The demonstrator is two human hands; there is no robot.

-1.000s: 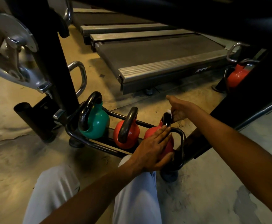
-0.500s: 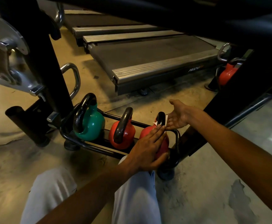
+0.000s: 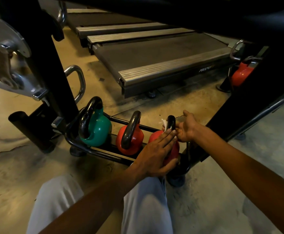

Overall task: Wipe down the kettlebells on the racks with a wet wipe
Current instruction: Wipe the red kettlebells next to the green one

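Head view: just right of centre frame, a red kettlebell (image 3: 171, 149) is seated at the right end of a low black tubular rack (image 3: 80, 146). Its smooth body is pressed by the straight, close-set fingers of the left hand (image 3: 156, 154). Its glossy black handle (image 3: 171, 122), standing upright, is wrapped with a crumpled white wet wipe (image 3: 165, 124) pinched by the right hand (image 3: 186, 128), the nearer one.
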